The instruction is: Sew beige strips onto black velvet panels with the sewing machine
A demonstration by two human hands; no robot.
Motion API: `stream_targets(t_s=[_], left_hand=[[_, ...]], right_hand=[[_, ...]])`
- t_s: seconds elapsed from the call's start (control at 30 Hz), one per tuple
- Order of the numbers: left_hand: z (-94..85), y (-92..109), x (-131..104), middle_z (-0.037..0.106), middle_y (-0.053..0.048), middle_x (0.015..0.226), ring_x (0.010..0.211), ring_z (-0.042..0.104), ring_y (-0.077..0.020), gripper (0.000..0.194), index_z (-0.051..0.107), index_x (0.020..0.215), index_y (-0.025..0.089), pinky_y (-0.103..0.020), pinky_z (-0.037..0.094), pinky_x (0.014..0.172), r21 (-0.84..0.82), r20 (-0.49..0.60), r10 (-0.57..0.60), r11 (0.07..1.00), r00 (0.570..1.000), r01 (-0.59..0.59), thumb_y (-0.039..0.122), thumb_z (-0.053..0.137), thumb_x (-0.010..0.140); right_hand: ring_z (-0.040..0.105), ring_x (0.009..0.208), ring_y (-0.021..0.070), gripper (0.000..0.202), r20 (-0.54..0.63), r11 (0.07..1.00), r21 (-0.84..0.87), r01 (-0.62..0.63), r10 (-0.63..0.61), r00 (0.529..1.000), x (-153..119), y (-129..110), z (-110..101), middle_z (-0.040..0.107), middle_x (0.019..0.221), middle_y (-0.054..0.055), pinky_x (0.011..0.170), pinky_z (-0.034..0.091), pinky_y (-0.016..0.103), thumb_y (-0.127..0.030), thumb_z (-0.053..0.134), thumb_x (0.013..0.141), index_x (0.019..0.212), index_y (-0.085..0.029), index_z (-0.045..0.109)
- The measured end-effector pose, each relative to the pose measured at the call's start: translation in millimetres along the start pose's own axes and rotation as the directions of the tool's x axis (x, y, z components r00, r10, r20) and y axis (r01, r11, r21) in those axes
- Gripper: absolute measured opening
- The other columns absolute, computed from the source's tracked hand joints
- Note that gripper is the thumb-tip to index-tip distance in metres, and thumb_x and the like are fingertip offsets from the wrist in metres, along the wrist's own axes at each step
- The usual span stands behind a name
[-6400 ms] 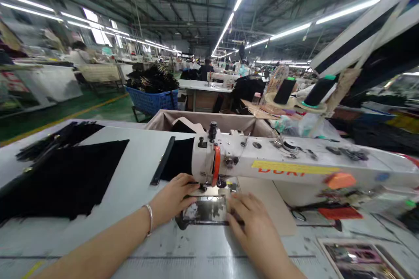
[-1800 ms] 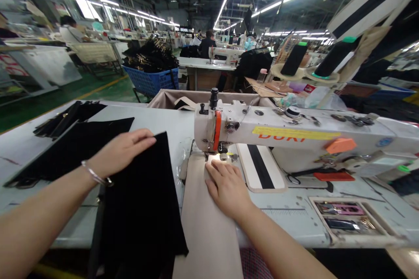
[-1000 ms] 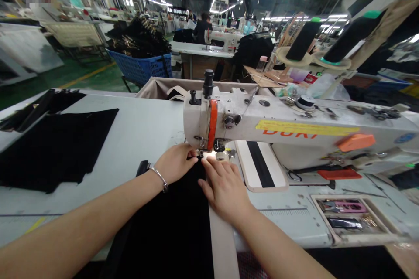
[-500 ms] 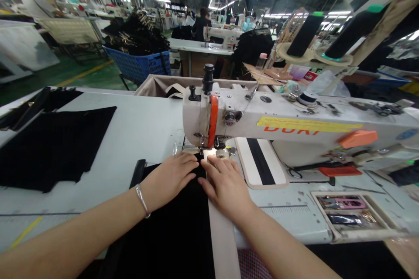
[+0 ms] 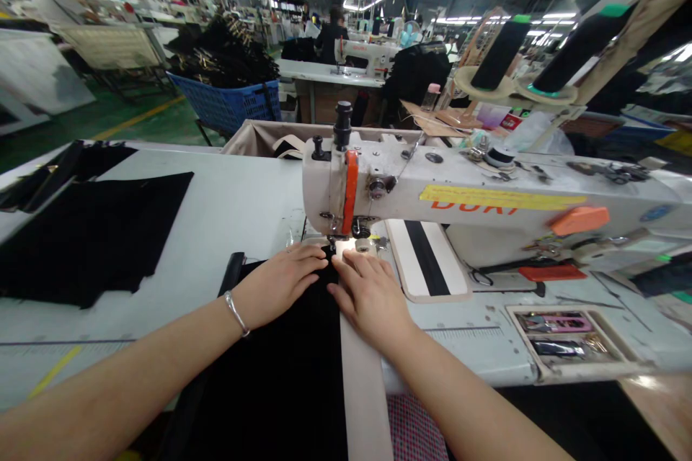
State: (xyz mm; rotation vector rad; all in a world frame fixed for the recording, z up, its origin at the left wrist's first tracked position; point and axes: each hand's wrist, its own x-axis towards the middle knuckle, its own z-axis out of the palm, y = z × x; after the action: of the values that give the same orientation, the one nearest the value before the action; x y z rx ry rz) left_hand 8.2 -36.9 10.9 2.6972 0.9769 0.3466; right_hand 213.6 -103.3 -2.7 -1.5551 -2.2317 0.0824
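Black fabric (image 5: 275,382) with a light beige strip (image 5: 365,389) along its right side runs up to the needle area of a white sewing machine (image 5: 400,180). My left hand (image 5: 278,284) lies on the black fabric, fingers stretched toward the presser foot, a silver bangle on its wrist. Close beside it, my right hand (image 5: 375,295) rests over the beige strip, fingers spread and thumb apart. A small light shines on the work at the needle. Fingertips of both hands are just in front of the foot.
Black fabric pieces (image 5: 97,230) lie at the left of the table. A white panel with a black stripe (image 5: 429,259) is under the machine arm. At the right, a tray (image 5: 610,367) holds small tools. Thread cones (image 5: 502,54) stand behind; a blue basket (image 5: 232,104) is further back.
The view has shifted slightly, so the machine and tray appear a little higher and the tray further left. Both hands keep nearly the same pose on the fabric.
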Motion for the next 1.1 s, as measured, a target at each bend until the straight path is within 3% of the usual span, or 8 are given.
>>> stream_targets(t_s=[0.1,0.2,0.4,0.53,0.67,0.83,0.93,1.1], left_hand=[[-4.1,22,-29,0.055,-0.009,0.141,0.136,0.045,-0.0263,0.038,0.058,0.133,0.021,-0.055,0.028,0.118,0.028,0.058,0.061,0.998,0.996,-0.063,0.030,0.052,0.097],[-4.7,55,-76,0.046,-0.007,0.150,0.140,0.040,-0.0300,0.066,0.047,0.144,0.028,-0.058,0.026,0.119,0.003,0.164,0.196,0.980,0.967,-0.199,0.043,0.070,0.083],[10.0,89,-132,0.049,-0.001,0.147,0.141,0.039,-0.0247,0.065,0.052,0.140,0.029,-0.051,0.014,0.124,0.075,0.207,0.315,0.939,0.926,-0.337,0.010,0.059,0.078],[13.8,90,-133,0.049,-0.003,0.148,0.141,0.039,-0.0261,0.062,0.059,0.132,0.027,-0.054,0.012,0.123,0.118,0.200,0.298,0.938,0.933,-0.325,0.007,0.056,0.073],[9.6,91,-133,0.051,-0.002,0.146,0.140,0.041,-0.0242,0.063,0.060,0.131,0.029,-0.053,0.017,0.123,0.145,0.186,0.295,0.935,0.937,-0.323,0.005,0.054,0.072],[-3.7,90,-133,0.050,0.004,0.147,0.139,0.042,-0.0202,0.063,0.058,0.132,0.035,-0.046,0.021,0.123,0.129,0.209,0.301,0.935,0.930,-0.332,0.006,0.053,0.076],[-11.5,86,-117,0.045,0.004,0.151,0.140,0.041,-0.0188,0.057,0.053,0.137,0.035,-0.042,0.027,0.122,0.131,0.191,0.247,0.953,0.950,-0.274,0.012,0.052,0.085],[-3.4,65,-65,0.038,-0.006,0.155,0.144,0.035,-0.0260,0.057,0.035,0.151,0.027,-0.052,0.026,0.119,0.174,0.075,0.114,0.977,0.991,-0.126,0.031,0.052,0.096]], right_hand=[[0.051,0.121,0.0266,0.039,0.013,0.998,0.052,0.018,-0.019,1.000,-22,-8,-8,0.059,0.129,0.008,0.105,0.040,0.045,-0.036,0.059,0.097,0.133,-0.022,0.055],[0.054,0.119,0.0228,0.034,-0.012,0.984,0.153,0.087,-0.086,0.996,-65,-24,-17,0.062,0.126,0.007,0.110,0.038,0.044,-0.030,0.056,0.097,0.130,-0.020,0.058],[0.056,0.120,0.0219,0.041,-0.141,0.961,0.170,0.220,-0.197,0.970,-138,-48,-23,0.066,0.124,0.008,0.115,0.035,0.039,-0.038,0.058,0.094,0.126,-0.013,0.060],[0.054,0.123,0.0247,0.061,-0.128,0.960,0.117,0.255,-0.240,0.962,-151,-48,-14,0.064,0.128,0.010,0.118,0.031,0.042,-0.054,0.061,0.088,0.131,-0.012,0.057],[0.056,0.120,0.0251,0.049,-0.147,0.962,0.063,0.265,-0.253,0.956,-152,-49,-7,0.065,0.126,0.011,0.116,0.036,0.044,-0.036,0.059,0.088,0.130,-0.012,0.058],[0.066,0.099,0.0192,0.023,-0.314,0.956,-0.019,0.292,-0.283,0.906,-146,-54,-4,0.073,0.104,0.005,0.105,0.048,0.038,-0.017,0.053,0.093,0.112,-0.017,0.066],[0.069,0.081,0.0163,0.019,-0.364,0.954,-0.052,0.296,-0.294,0.884,-141,-58,-6,0.074,0.088,0.001,0.088,0.057,0.032,-0.011,0.053,0.093,0.102,-0.018,0.068],[0.067,0.063,0.0139,0.020,-0.410,0.945,-0.097,0.312,-0.323,0.853,-132,-63,-7,0.072,0.074,-0.002,0.060,0.057,0.027,-0.004,0.055,0.088,0.093,-0.018,0.068]])
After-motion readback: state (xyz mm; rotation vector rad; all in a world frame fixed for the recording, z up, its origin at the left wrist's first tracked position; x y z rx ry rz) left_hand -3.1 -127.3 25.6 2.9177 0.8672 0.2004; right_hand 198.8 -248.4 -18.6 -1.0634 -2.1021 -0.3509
